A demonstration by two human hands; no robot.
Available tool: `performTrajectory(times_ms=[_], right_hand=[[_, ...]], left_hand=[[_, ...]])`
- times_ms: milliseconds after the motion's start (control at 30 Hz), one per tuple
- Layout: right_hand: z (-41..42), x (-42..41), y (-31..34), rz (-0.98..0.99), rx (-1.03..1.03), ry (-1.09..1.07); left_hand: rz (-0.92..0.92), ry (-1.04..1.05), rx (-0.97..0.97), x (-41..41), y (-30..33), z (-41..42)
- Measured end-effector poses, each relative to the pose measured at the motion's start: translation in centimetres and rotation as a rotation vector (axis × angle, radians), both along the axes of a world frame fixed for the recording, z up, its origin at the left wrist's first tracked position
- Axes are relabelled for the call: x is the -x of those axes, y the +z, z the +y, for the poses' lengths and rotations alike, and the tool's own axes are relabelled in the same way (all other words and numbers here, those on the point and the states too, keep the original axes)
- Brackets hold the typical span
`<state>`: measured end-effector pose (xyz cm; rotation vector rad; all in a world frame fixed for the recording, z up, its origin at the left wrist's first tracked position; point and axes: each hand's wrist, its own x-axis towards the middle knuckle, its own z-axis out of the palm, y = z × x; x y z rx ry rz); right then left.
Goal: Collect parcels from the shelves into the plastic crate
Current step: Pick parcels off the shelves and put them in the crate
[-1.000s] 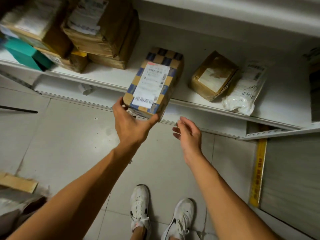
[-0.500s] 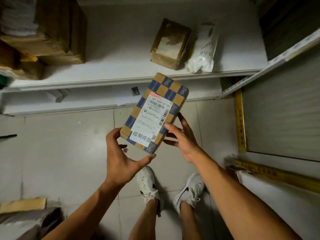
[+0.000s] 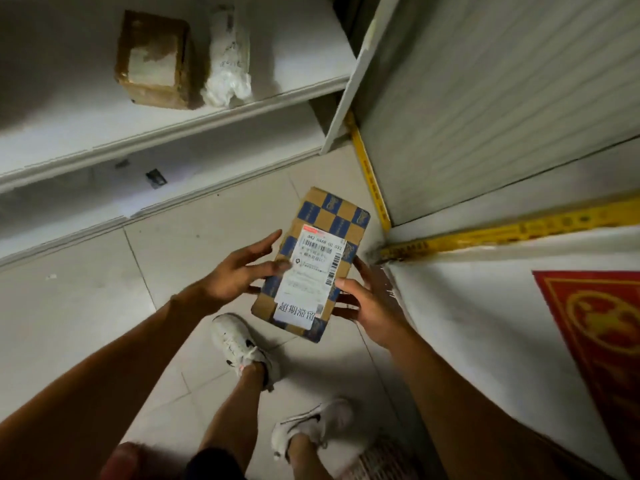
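Hands apart: we are holding a checkered cardboard parcel (image 3: 311,263) above the tiled floor, left hand (image 3: 239,275) steadying its label side, right hand (image 3: 372,311) gripping its edge, probably reading it; no crate is showing.

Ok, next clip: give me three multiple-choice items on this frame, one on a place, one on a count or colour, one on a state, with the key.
1. Where is the checked box?
A. on the shelf
B. held over the floor between both hands
C. in a crate

2. How many parcels lie on the shelf?
A. two
B. none
C. five

3. How does the right hand meet the box?
A. hangs clear of it
B. lies flat on top
C. grips its right edge

Key: 1 B, the left hand and right hand flank it above the tiles. 2 A, a brown box and a white bag. 3 C, thumb on the label, fingers underneath.
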<state>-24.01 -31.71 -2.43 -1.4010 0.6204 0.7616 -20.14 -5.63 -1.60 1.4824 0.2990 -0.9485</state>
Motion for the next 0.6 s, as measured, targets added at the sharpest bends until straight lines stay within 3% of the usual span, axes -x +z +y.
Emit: performTrajectory(times_ms=[133, 333, 600], right_hand=[[-6.1, 5.1, 1.6, -0.012, 0.005, -0.029], [-14.1, 15.3, 2.1, 0.097, -0.008, -0.247], [-18.5, 28.3, 1.3, 0.200, -0.018, -0.542]], left_hand=[[0.028, -0.186, 0.015, 2.2, 1.5, -6.2], [0.081, -0.434, -0.038, 6.7, 1.9, -15.3], [0.119, -0.724, -0.082, 12.5, -0.2, -24.3]])
